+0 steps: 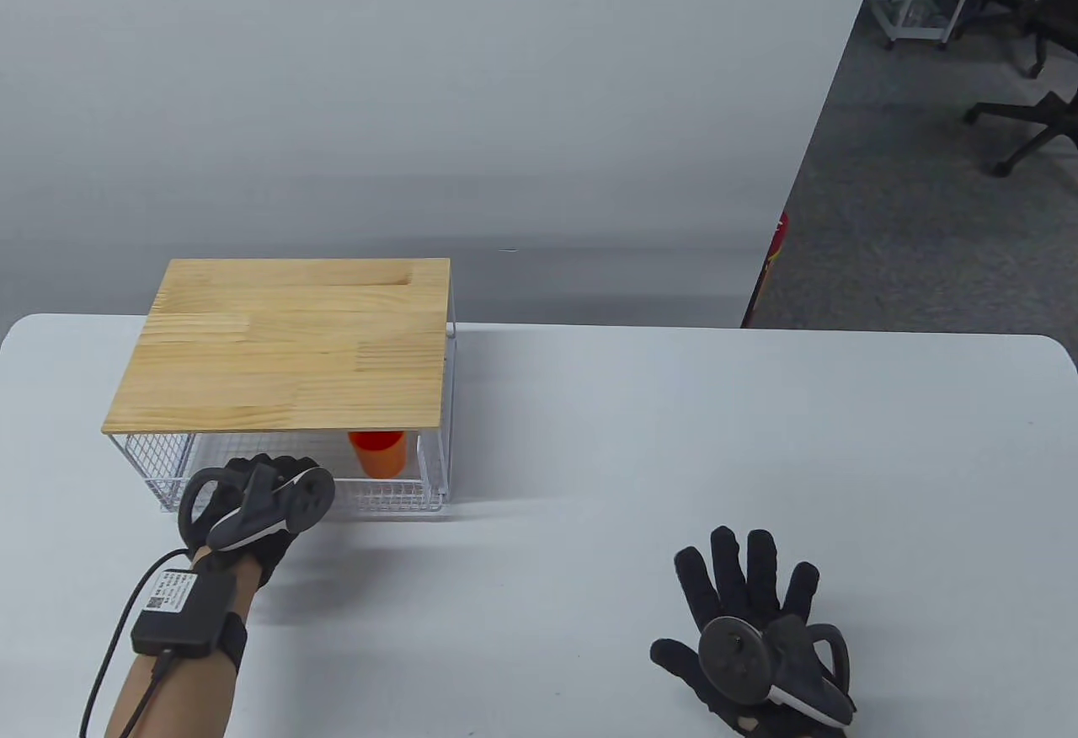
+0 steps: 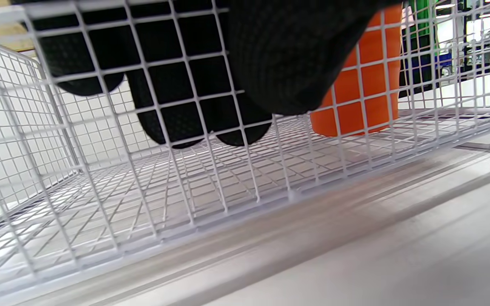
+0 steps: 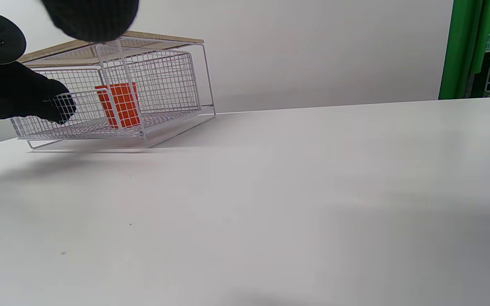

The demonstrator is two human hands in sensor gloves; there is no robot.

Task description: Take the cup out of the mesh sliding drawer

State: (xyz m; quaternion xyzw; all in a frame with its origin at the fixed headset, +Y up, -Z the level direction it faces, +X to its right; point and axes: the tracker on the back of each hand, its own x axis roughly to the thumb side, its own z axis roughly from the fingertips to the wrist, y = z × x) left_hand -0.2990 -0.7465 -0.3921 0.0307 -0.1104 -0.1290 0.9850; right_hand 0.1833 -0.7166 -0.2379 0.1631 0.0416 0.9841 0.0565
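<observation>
Desk: wood-topped rack sits at your far-left corner. Mesh sliding drawer is only slightly out. Your left hand has fingers hooked over its front wall, clamped on the mesh. Right hand lies flat, fingers spread, near edge. Orange cup stands inside the drawer's right side, mostly under the top. Left: pull further, lift cup.
</observation>
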